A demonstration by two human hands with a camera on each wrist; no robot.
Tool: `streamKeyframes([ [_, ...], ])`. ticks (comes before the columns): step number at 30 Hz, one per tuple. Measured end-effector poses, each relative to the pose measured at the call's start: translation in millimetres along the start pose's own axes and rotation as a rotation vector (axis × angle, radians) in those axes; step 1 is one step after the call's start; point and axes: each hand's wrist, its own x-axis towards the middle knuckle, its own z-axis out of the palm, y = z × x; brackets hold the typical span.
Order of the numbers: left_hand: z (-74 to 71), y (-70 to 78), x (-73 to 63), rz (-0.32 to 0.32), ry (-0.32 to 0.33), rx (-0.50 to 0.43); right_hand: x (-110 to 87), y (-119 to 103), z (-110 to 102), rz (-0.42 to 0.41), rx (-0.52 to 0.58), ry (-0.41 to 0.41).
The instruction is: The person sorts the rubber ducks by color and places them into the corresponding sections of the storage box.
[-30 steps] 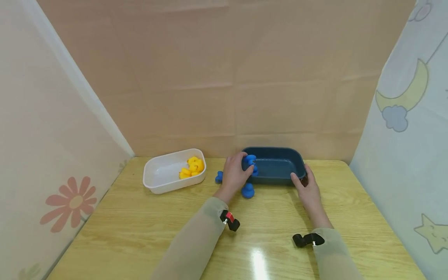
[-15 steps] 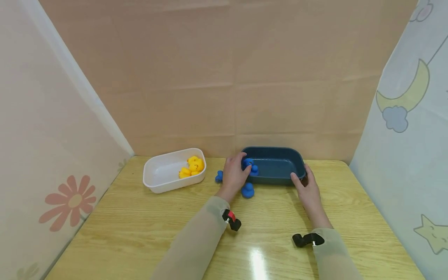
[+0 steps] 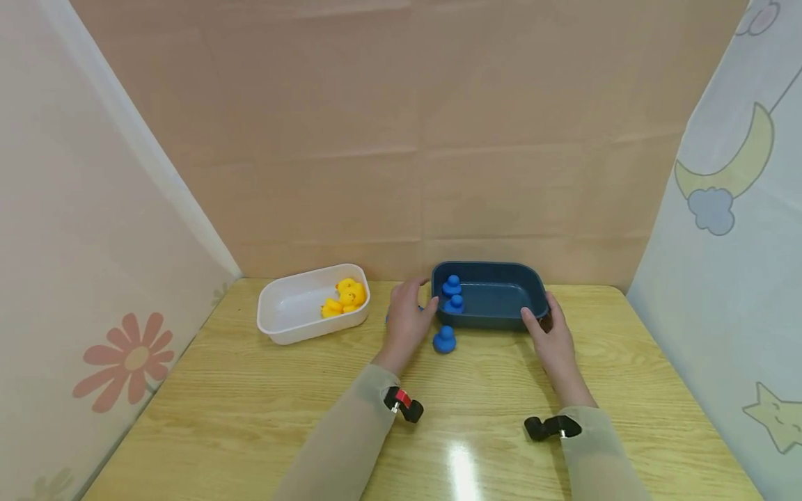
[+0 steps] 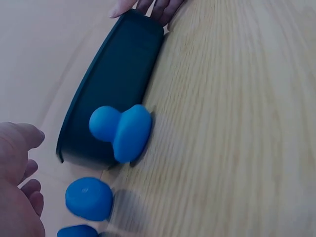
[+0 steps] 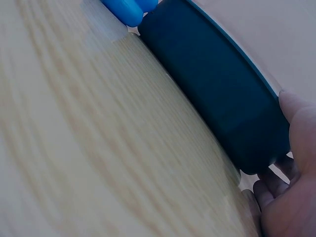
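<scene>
My left hand (image 3: 406, 321) is just left of the dark blue tray (image 3: 495, 321), thumb and fingers apart and nothing held. A blue rubber duck (image 3: 421, 308) is mostly hidden behind that hand. In the left wrist view, two blue shapes (image 4: 89, 198) lie near the hand (image 4: 17, 180), clear of its fingers. Inside the tray's left end sit two blue ducks (image 3: 454, 304). Another blue duck (image 3: 444, 340) stands on the table before the tray. My right hand (image 3: 551, 341) grips the tray's right end, thumb at the near corner; its fingers (image 5: 269, 190) curl round the end.
A white tray (image 3: 282, 337) stands to the left with several yellow rubber ducks (image 3: 347, 297) at its right end. The wooden table (image 3: 250, 403) meets a beige backdrop (image 3: 326, 174) behind both trays. Printed cloth walls (image 3: 702, 292) flank the table.
My left hand has let go of a blue duck, which now rests in the dark tray beside another. That hand has moved left, over a blue duck. The right hand stays on the tray.
</scene>
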Motion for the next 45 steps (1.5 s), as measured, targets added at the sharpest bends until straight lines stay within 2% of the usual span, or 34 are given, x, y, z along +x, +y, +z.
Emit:
streamKeyframes([
  [11,-23.2,-22.0,-18.1,-0.012,-0.003,-0.009,-0.4,3.3,-1.3,0.002,0.000,-0.001],
  [24,-39.6,-38.4,-30.7,-0.002,-0.014,-0.008,0.4,2.2,0.4,0.013,-0.002,0.007],
  [33,-39.4,-45.0,-35.8,-0.037,-0.022,-0.011,1.2,0.8,0.0,0.010,0.002,-0.001],
  [40,-37.5,-50.5,-36.4,-0.019,-0.024,0.023,2.9,1.6,-0.4,-0.001,0.001,0.000],
  [45,-34.9,-57.5,-37.7,-0.038,-0.029,0.035,2.5,1.3,-0.2,0.002,-0.001,0.001],
])
